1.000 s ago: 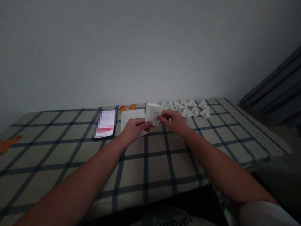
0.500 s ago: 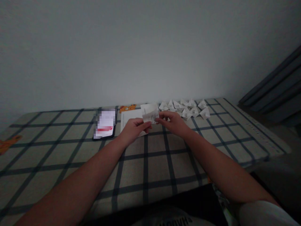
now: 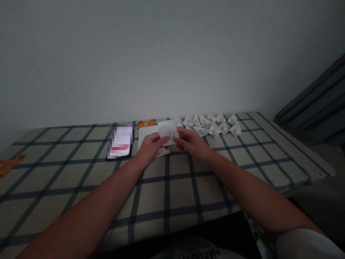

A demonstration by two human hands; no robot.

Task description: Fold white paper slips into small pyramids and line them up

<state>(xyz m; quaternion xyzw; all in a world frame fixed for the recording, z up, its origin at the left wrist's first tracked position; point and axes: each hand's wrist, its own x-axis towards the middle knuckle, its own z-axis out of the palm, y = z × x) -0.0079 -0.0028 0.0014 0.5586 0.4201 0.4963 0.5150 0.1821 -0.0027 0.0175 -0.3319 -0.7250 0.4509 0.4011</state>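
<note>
A small printed sheet of paper is held up above the cloth between my two hands. My left hand pinches its lower left part, thumb on top. At the paper's right edge, the fingers of my right hand close on it. Flat on the cloth, partly under my left hand, lie white paper sheets. Several folded paper boats with pointed tips stand in loose rows just beyond and to the right of my right hand.
A phone with a lit, blurred screen lies left of the sheets. The checked tablecloth with orange bear prints covers the table, which meets a plain wall. A dark curtain hangs at the right.
The held paper has shifted slightly left and tilted, showing more of its face. My right hand has moved a little left along with it.
</note>
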